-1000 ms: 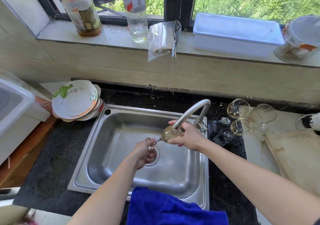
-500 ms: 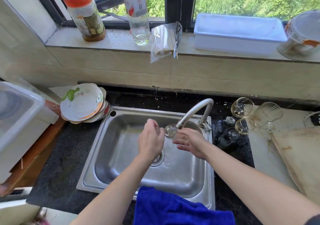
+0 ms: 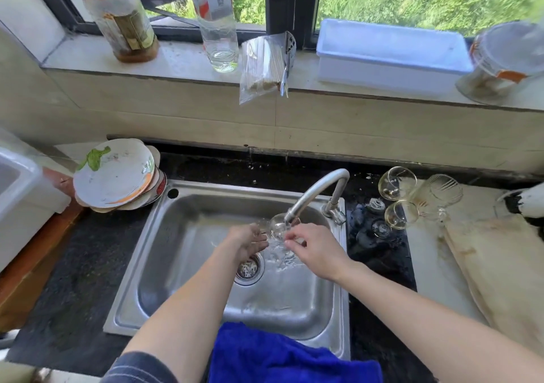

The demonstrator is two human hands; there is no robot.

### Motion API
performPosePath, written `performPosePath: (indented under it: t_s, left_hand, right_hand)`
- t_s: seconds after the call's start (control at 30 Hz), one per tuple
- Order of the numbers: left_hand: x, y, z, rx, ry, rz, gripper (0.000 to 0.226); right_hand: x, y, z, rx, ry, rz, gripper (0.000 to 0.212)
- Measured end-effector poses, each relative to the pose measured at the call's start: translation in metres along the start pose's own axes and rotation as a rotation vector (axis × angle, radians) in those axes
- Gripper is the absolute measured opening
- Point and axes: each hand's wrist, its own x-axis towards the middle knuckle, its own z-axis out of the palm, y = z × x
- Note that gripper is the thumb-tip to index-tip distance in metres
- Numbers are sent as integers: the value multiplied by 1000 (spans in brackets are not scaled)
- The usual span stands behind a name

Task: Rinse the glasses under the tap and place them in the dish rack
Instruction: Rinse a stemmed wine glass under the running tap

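left hand (image 3: 250, 242) grasping glass (image 3: 276, 229) under tap (image 3: 318, 192) | right hand (image 3: 316, 250) at 3 o'clock, fingertips (image 3: 290, 237) touching (grasp: cannot tell) | bottle (image 3: 219, 20) label blurred

The left hand (image 3: 246, 242) and the right hand (image 3: 313, 248) hold a small glass (image 3: 276, 229) under the tap (image 3: 318, 189), and water splashes into the sink (image 3: 182, 253).

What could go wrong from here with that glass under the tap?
The wet glass sits right at the tap spout; a knock could chip it.
It could slip from the left hand and right hand into the steel sink.
The right arm could catch the glasses crowded beside the sink.
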Motion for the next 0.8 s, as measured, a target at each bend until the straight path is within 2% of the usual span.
performPosePath:
  t_s: [0.1, 0.2, 0.3, 0.43, 0.57, 0.73, 0.8]
  left_hand:
    - [2, 1, 20, -15, -112, 54, 21]
    - [6, 1, 27, -1, -141, 95, 42]
    - [13, 4, 17, -50, -67, 127, 29]
    - [6, 1, 26, -19, -87, 124, 30]
    - [9, 6, 9, 27, -22, 133, 28]
    - [0, 3, 9, 132, -24, 132, 24]
    - [1, 8, 0, 134, 30, 135, 23]
  right_hand:
    - [2, 3, 0, -155, -49, -43, 35]
    - [3, -1, 3, -195, -3, -60, 36]
    - [-6, 5, -3, -232, -101, -117, 36]
    - [4, 1, 3, -285, 4, -104, 41]
    - [-3, 6, 0, -299, -131, -217, 38]
    - [4, -3, -3, -338, -75, -222, 43]
    - [2, -3, -5, -357, -64, -392, 37]
